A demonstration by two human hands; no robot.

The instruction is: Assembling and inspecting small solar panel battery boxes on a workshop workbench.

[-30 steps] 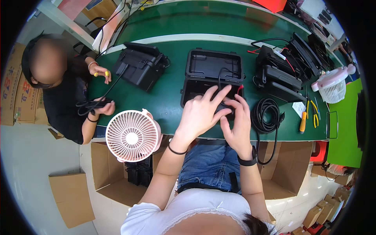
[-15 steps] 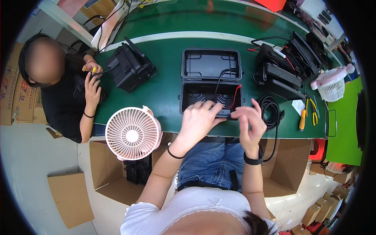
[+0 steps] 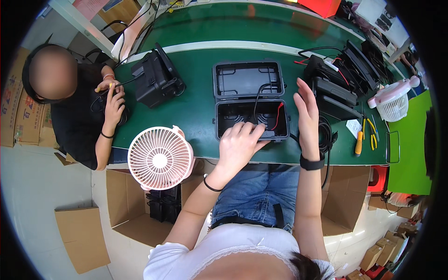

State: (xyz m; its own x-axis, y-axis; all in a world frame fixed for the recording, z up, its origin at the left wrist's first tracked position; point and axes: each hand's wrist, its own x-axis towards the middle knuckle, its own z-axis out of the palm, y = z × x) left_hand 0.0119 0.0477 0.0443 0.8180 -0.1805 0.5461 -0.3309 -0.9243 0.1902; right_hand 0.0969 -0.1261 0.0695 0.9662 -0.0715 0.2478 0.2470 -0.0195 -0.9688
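Note:
A black plastic box lies in front of me with its hinged lid folded back, away from me. Inside it runs a black cable, and a red wire stands up near the right wall. My left hand grips the near wall, fingers over the rim and thumb outside. Just right of the box, my right hand is raised with its fingers stretched out, holding nothing. A coiled black cable lies beside that wrist, partly hidden by it.
Several black boxes with wires stand at the right, near a screwdriver, yellow-handled pliers and a pink fan. Another pink fan is at the near left. A co-worker sits left of a black case.
My right hand has left the box's near right corner, moving up and rightward while its fingers straightened. My left hand stays at the near wall. The box has shifted slightly.

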